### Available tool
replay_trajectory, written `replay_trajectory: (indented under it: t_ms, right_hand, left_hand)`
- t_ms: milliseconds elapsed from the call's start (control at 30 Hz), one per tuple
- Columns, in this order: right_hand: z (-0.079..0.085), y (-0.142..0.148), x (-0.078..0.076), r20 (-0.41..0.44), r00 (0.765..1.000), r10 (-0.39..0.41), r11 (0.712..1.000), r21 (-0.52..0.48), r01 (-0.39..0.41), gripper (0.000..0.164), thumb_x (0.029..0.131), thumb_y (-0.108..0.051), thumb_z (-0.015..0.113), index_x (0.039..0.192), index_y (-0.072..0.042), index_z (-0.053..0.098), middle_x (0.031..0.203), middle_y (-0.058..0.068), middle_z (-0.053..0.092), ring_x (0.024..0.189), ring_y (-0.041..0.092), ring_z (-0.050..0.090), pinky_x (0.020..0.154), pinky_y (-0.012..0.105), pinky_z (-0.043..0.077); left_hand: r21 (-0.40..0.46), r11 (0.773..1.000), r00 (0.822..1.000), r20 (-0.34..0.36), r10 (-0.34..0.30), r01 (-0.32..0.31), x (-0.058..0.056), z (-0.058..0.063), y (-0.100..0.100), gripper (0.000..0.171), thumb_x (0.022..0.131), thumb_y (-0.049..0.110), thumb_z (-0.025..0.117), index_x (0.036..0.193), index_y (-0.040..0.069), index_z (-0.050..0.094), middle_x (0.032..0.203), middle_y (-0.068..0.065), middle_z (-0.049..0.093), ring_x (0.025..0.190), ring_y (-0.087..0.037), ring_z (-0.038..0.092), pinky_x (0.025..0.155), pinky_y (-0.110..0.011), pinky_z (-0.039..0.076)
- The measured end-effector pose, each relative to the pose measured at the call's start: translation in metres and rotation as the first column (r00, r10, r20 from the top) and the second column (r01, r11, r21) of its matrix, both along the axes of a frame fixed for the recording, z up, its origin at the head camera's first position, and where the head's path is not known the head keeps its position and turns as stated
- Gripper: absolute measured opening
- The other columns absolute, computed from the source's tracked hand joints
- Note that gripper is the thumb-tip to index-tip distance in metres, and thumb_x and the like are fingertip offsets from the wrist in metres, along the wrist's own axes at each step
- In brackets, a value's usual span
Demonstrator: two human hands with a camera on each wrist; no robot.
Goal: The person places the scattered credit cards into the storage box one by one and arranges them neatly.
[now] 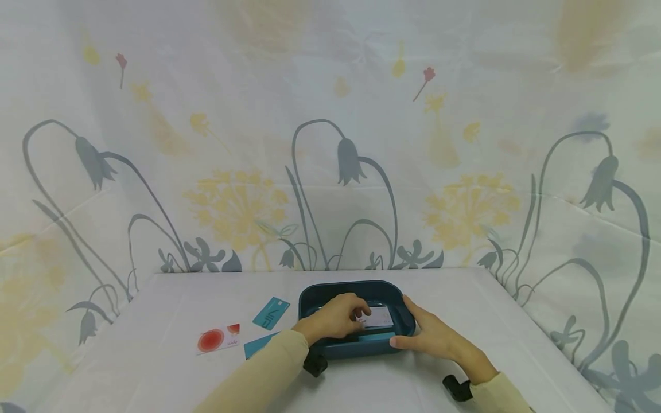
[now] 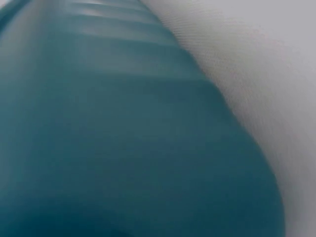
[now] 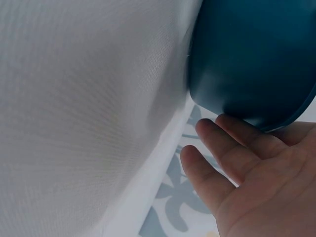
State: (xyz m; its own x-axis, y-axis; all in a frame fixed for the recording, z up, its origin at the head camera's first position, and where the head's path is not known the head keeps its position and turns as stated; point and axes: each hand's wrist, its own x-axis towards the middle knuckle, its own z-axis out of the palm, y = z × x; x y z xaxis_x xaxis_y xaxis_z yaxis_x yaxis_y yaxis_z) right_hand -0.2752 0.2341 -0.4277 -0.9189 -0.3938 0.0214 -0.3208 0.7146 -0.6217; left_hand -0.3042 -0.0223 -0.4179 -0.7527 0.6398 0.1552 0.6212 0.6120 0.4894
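Observation:
A dark teal plastic bin (image 1: 338, 351) stands on the white-covered table. My left hand (image 1: 338, 315) reaches over its near left side, fingers bent inside. Index finger and thumb are apart, at the left end of a white card (image 1: 381, 317) that lies in the bin. Below that card a blue card (image 1: 377, 336) shows along the near inner wall. At the bin's right end my right hand (image 1: 431, 332) rests on the outside, thumb at the near corner and fingers along the right wall. In the right wrist view the fingers (image 3: 237, 148) are extended and spread, some touching the bin (image 3: 252, 59).
Left of the bin lie a teal card marked VIP (image 1: 271, 313), a white card with red circles (image 1: 218, 339) and another blue card (image 1: 260, 345), partly behind the left sleeve (image 1: 263, 373). A flower-printed curtain (image 1: 330, 172) hangs behind the table.

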Motion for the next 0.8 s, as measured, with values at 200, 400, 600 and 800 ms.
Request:
replay_trajectory:
  t_ms: [200,400,600,800]
  right_hand:
    - [-0.001,0.000,-0.001,-0.009,1.000,-0.002,1.000,0.001,0.002,0.106,0.079,-0.051,0.070,0.151,0.001,0.013,0.153,0.023,0.023,0.137,0.044,0.027,0.104,0.061,0.027]
    - [-0.003,0.000,0.000,-0.003,1.000,-0.031,0.999,0.008,0.031,0.107,0.077,-0.055,0.071,0.152,-0.002,0.014,0.153,0.021,0.024,0.137,0.042,0.027,0.104,0.061,0.026]
    - [-0.002,0.000,0.001,-0.004,1.000,-0.022,1.000,0.002,0.022,0.106,0.078,-0.053,0.070,0.151,0.000,0.014,0.153,0.022,0.023,0.137,0.043,0.026,0.104,0.061,0.026]
    - [-0.002,-0.001,0.000,-0.021,1.000,-0.008,1.000,0.011,0.008,0.106,0.079,-0.053,0.070,0.151,0.000,0.014,0.153,0.021,0.023,0.138,0.042,0.026,0.105,0.060,0.026]
  left_hand:
    - [0.047,0.999,0.999,0.038,0.021,-0.023,0.011,0.006,-0.015,0.025,0.090,0.013,0.067,0.114,0.013,0.066,0.098,0.001,0.055,0.077,-0.004,0.053,0.069,-0.020,0.047]
    - [0.098,0.995,0.999,-0.028,0.019,-0.016,0.021,0.005,-0.031,0.025,0.089,0.014,0.068,0.113,0.011,0.066,0.095,0.001,0.056,0.073,-0.003,0.051,0.066,-0.019,0.046]
    - [0.134,0.989,0.995,-0.067,0.068,-0.058,0.032,0.008,-0.046,0.024,0.087,0.016,0.070,0.111,0.012,0.067,0.093,0.000,0.056,0.073,-0.005,0.052,0.065,-0.019,0.046]
    - [0.176,0.980,0.992,-0.069,0.101,-0.087,0.044,0.009,-0.066,0.024,0.087,0.010,0.068,0.111,0.012,0.067,0.094,-0.001,0.055,0.072,-0.006,0.049,0.065,-0.020,0.046]
